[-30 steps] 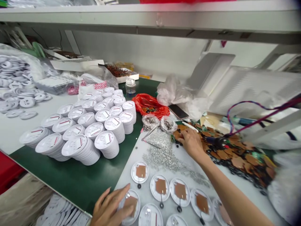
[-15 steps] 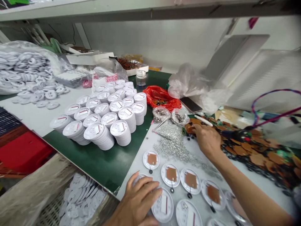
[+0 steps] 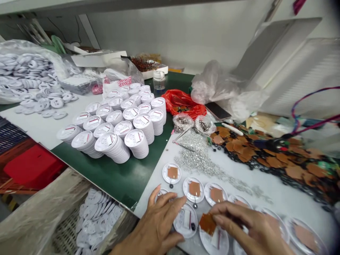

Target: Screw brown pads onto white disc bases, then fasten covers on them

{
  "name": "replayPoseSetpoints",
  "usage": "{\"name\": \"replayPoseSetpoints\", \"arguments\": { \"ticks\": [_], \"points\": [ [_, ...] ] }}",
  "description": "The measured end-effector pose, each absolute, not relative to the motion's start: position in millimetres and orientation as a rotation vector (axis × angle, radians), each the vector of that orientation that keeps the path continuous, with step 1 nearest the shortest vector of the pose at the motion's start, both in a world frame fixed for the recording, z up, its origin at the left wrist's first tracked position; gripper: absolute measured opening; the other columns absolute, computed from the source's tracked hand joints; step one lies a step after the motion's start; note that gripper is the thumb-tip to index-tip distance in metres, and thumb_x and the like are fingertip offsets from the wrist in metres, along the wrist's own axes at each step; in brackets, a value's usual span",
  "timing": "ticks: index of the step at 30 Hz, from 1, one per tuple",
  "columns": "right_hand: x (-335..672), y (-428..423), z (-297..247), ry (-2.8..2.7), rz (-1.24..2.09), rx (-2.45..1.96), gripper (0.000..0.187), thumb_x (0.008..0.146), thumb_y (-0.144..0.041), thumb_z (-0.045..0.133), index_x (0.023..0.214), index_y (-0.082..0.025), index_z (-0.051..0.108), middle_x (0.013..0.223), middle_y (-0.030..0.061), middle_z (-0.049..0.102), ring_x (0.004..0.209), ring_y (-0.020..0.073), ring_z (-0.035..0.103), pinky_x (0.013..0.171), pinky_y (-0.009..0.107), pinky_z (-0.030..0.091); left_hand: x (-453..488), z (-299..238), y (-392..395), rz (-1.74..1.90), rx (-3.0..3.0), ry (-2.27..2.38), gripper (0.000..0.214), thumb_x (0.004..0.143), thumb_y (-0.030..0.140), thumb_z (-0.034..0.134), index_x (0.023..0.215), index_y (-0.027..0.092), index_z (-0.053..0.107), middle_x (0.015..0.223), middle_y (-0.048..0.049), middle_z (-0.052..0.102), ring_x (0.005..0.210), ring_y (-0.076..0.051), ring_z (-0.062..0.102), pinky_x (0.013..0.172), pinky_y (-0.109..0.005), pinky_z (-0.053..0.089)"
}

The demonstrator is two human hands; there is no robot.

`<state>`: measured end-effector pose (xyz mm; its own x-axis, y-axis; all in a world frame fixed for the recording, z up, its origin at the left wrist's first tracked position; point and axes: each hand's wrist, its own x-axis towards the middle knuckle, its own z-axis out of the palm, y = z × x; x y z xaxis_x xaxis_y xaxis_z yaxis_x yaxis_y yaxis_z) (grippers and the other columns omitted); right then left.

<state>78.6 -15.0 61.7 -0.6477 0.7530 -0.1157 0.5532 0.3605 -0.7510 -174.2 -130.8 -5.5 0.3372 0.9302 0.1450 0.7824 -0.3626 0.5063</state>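
My left hand (image 3: 156, 225) lies flat with fingers spread over a white round disc (image 3: 186, 220) at the near edge of the white mat. My right hand (image 3: 247, 230) pinches a small brown square board (image 3: 207, 223) just above another white disc (image 3: 214, 241). Behind them sits a row of white discs with brown boards laid in them (image 3: 194, 189). A heap of loose brown boards with black parts (image 3: 265, 156) lies to the right rear.
Stacks of white discs (image 3: 119, 127) stand on the green mat at left. A pile of small silvery parts (image 3: 198, 156), a red bag (image 3: 180, 102), clear plastic bags (image 3: 225, 92) and coloured cables (image 3: 313, 120) lie behind. A crate of white discs (image 3: 95, 219) sits below the table edge.
My right hand has come back from the heap of brown boards to the near discs, now holding one board. My left hand stays on the near disc. The view has tilted down.
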Motion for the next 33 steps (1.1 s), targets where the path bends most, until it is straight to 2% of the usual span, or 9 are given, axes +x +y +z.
{"name": "replayPoseSetpoints", "arguments": {
  "ticks": [5,9,16,22,26,29,33],
  "points": [
    [76,-22,50,-2.345,1.152,-1.17,0.023,0.096,-0.036,0.06,0.086,-0.03,0.08,0.072,-0.0006,0.077,0.06,0.0187,0.072,0.051,0.023,0.057,-175,-3,-133,0.605,2.238,1.497,0.075,0.094,0.017,0.071,0.157,0.017,0.03,0.143,-0.011,0.06,0.141,-0.03,0.048,0.126,-0.062,0.019],
    [65,-28,41,-2.335,1.247,-1.178,0.025,0.098,-0.035,0.056,0.087,-0.027,0.077,0.07,-0.0007,0.074,0.061,0.0174,0.068,0.055,0.024,0.055,-173,1,-132,0.614,2.205,1.519,0.074,0.094,0.018,0.072,0.156,0.018,0.032,0.142,-0.0095,0.061,0.141,-0.03,0.048,0.127,-0.061,0.016],
    [55,-34,47,-2.154,1.781,-1.166,0.027,0.098,-0.043,0.057,0.088,-0.023,0.073,0.068,-0.0012,0.067,0.06,0.0141,0.06,0.056,0.023,0.047,-174,-5,-129,0.651,2.183,1.484,0.071,0.094,0.017,0.069,0.154,0.02,0.031,0.141,-0.009,0.061,0.139,-0.029,0.048,0.127,-0.061,0.012],
    [49,-39,32,-2.393,1.304,-1.189,0.025,0.102,-0.032,0.049,0.089,-0.024,0.07,0.08,0.0002,0.074,0.072,0.0181,0.07,0.069,0.029,0.053,-176,-6,-127,0.66,2.253,1.495,0.067,0.098,0.031,0.071,0.154,0.02,0.035,0.136,-0.009,0.065,0.134,-0.029,0.055,0.124,-0.059,0.026],
    [39,-46,23,-2.392,1.128,-1.107,0.028,0.103,-0.026,0.044,0.09,-0.023,0.069,0.085,0.0022,0.075,0.076,0.0189,0.072,0.071,0.03,0.055,-174,-2,-127,0.67,2.229,1.508,0.064,0.097,0.034,0.072,0.151,0.02,0.039,0.135,-0.0076,0.066,0.134,-0.027,0.055,0.125,-0.057,0.025],
    [39,-44,33,-2.352,1.209,-1.123,0.027,0.103,-0.028,0.046,0.09,-0.024,0.069,0.084,0.0002,0.075,0.076,0.0176,0.071,0.071,0.028,0.055,-174,0,-128,0.648,2.232,1.526,0.061,0.099,0.035,0.07,0.149,0.019,0.041,0.138,-0.0085,0.065,0.139,-0.028,0.051,0.125,-0.057,0.023],
    [47,-37,49,-2.272,1.388,-1.193,0.027,0.102,-0.038,0.05,0.09,-0.026,0.071,0.08,-0.0011,0.073,0.072,0.0173,0.068,0.064,0.025,0.054,-173,3,-129,0.707,2.353,1.536,0.055,0.101,0.05,0.061,0.143,0.019,0.047,0.147,-0.011,0.06,0.145,-0.031,0.043,0.123,-0.056,0.023]
  ]
}}
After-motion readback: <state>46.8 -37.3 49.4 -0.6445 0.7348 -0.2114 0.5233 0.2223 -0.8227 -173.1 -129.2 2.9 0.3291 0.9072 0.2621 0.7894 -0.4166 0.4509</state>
